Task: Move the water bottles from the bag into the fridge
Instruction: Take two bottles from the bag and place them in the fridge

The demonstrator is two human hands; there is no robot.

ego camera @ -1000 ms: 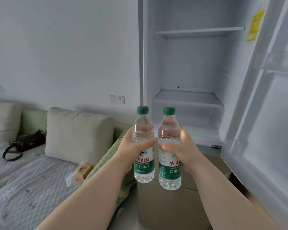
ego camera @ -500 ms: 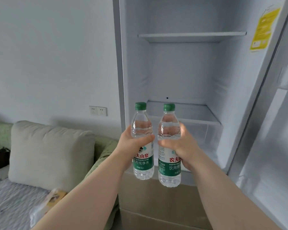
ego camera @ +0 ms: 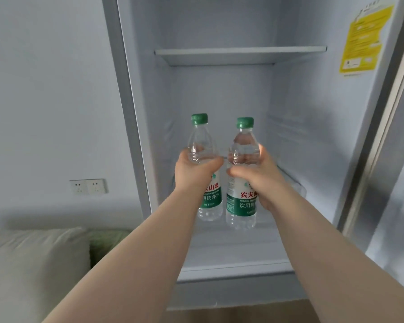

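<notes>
Water bottles, both green-capped and upright, sit side by side at the centre of the frame, just apart, within the open fridge [ego camera: 219, 94] compartment below the upper shelf [ego camera: 240, 53]. The left grip [ego camera: 194, 176] is wrapped round the middle of the left bottle [ego camera: 200, 138]; the right grip [ego camera: 259, 180] is clamped likewise round the right bottle [ego camera: 243, 145]. Whether their bases touch the lower shelf [ego camera: 231, 252] cannot be told. A yellow sticker [ego camera: 362, 40] marks the fridge wall at upper right. At left, a wall socket [ego camera: 89, 186] sits above a pale cushion [ego camera: 33, 264].
</notes>
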